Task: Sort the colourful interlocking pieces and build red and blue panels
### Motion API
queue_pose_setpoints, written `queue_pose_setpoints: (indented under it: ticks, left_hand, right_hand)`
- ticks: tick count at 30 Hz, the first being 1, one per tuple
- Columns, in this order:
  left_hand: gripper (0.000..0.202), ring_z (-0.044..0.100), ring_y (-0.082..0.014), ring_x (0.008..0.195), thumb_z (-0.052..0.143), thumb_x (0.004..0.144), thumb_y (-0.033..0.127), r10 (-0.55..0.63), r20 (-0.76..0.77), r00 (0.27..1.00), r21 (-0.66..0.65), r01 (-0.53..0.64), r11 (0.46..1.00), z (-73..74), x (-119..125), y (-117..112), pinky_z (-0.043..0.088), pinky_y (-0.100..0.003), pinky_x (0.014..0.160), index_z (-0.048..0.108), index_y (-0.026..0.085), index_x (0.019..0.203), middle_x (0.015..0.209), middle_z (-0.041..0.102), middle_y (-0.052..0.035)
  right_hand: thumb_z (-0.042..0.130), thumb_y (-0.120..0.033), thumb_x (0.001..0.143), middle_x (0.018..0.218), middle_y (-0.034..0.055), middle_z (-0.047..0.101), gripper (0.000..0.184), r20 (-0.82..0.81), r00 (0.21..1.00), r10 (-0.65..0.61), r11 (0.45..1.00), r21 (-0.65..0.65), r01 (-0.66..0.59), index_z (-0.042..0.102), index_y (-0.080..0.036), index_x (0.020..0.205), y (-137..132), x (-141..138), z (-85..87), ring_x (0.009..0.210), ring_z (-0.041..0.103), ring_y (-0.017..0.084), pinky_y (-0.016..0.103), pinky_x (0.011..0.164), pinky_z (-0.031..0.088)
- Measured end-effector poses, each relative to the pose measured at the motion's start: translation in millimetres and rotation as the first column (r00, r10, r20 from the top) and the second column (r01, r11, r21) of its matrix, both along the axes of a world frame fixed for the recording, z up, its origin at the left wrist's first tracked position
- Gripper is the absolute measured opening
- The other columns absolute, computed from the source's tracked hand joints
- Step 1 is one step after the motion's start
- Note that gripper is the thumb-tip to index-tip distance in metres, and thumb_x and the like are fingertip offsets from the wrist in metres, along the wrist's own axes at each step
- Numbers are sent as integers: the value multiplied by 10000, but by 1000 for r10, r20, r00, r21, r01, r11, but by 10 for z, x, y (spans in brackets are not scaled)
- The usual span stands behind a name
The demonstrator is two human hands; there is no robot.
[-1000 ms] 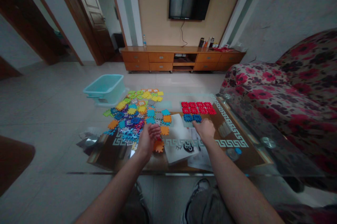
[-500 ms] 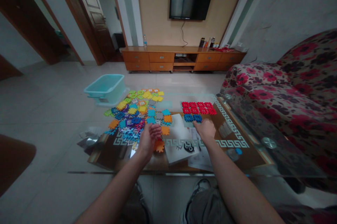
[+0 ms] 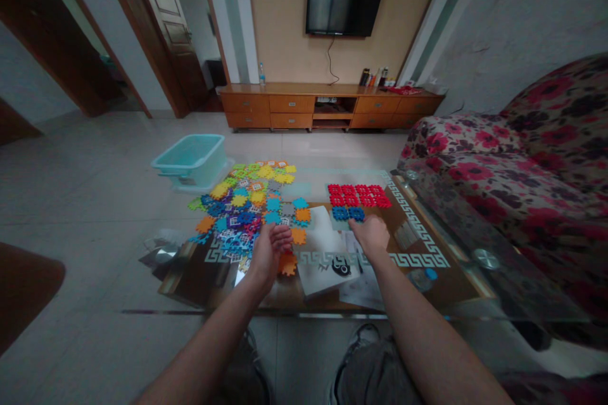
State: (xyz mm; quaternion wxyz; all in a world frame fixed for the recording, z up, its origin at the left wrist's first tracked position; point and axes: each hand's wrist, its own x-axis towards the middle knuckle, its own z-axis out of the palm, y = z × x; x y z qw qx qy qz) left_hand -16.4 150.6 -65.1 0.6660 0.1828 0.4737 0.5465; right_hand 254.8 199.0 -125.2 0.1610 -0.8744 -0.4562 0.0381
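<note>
My right hand (image 3: 373, 235) is closed, its fingertips at the near edge of the right-hand dark blue interlocking tile (image 3: 356, 213). Another dark blue tile (image 3: 339, 213) lies directly left of that one. Just beyond them, red interlocking tiles (image 3: 355, 194) form two rows on the glass table. My left hand (image 3: 270, 246) is open with its palm turned inward and nothing visible in it. It hovers or rests at the right edge of a loose pile of colourful interlocking tiles (image 3: 242, 202); contact is unclear. Orange tiles (image 3: 287, 263) lie close to its fingers.
A white box (image 3: 316, 275) with a dark cartoon print and some papers (image 3: 363, 288) show between my forearms, apparently under the glass tabletop (image 3: 441, 303). A turquoise tub (image 3: 190, 164) stands beyond the pile, left. A flowered sofa (image 3: 513, 164) borders the right side.
</note>
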Motion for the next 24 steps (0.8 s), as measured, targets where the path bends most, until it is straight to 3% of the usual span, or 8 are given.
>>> queue_pose_setpoints:
  ticks: [24]
  left_hand:
    - [289,648,-149,629,497,849,341,-4,3,1000,-18,4,1000,6,9,1,488,-249,595,665,115,785,718,695,-86]
  right_hand:
    - [598,-520,782,1040,223,696,487,-4,1000,-4,1000,-3,4,720,-104,1004,-14,-35,36,971,688,355,423,797,534]
